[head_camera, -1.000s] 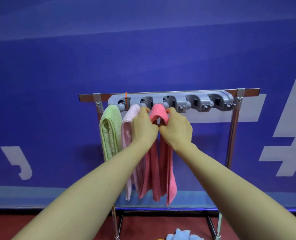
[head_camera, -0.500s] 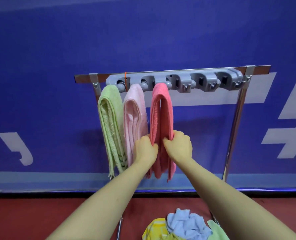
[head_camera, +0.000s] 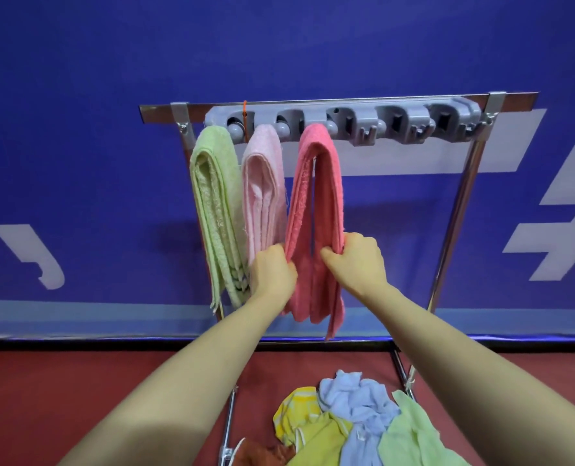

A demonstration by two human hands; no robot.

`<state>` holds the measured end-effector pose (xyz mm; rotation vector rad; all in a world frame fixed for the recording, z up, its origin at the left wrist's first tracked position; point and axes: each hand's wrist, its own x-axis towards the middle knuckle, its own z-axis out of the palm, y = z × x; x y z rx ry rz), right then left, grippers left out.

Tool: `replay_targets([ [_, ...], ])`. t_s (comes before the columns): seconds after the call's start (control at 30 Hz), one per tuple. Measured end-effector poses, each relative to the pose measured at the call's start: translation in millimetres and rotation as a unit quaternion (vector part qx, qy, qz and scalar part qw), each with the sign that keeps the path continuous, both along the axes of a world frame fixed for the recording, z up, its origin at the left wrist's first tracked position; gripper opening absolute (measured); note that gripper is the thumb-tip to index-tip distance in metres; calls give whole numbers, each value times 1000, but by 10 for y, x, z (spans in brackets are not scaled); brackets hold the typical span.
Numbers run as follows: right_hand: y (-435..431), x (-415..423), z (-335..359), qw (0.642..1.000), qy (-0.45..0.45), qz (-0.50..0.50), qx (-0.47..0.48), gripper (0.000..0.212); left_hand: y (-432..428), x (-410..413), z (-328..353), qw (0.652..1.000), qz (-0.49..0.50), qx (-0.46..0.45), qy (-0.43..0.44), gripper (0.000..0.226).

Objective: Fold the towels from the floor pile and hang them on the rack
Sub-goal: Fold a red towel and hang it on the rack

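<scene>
Here, two bare arms reach forward from the bottom of the view to a metal rack (head_camera: pixel 461 210) standing against a blue wall (head_camera: pixel 279 45). A grey hook strip (head_camera: pixel 346 119) runs along the rack's top bar, from about 11 o'clock to 2 o'clock. Three folded towels hang from its left end, side by side: a green towel (head_camera: pixel 215 203) at 10 o'clock, a pink towel (head_camera: pixel 262 190) just beside it, and a red towel (head_camera: pixel 326 196) nearest the centre.

The left hand (head_camera: pixel 272 270) grips the red towel's left hanging half low down, fingers curled around the cloth. The right hand (head_camera: pixel 360 260) pinches the right hanging half at the same height, thumb in front and fingers wrapped behind. The two halves hang slightly apart.

On the red floor (head_camera: pixel 78 381), at 5 o'clock, lies the pile (head_camera: pixel 363 418) of loose towels: yellow, pale blue and light green, with a brown one at its left edge.
</scene>
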<state>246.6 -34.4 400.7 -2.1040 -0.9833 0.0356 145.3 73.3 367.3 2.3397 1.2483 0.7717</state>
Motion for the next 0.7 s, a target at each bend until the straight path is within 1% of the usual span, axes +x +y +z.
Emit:
replay_targets([
  [0.13,-56,47,27,1000,-8,-1,-12,29,134,-77,25,999,33,-3,-1,16],
  [0.27,-64,62,44,1000,0,2,-3,31,105,-69,5,999,26,1,19,20],
  [0.33,-47,56,34,1000,5,6,3,31,44,-52,-33,1000,12,-13,24,22],
  [0.4,-24,43,8,1000,6,18,12,31,-39,-21,-92,999,-25,-20,25,20],
  [0.5,6,16,-35,999,1,33,16,32,-166,10,-180,996,-79,-10,39,19],
  [0.7,13,3,-26,999,7,30,25,31,-177,-15,-201,996,-77,-2,53,22],
])
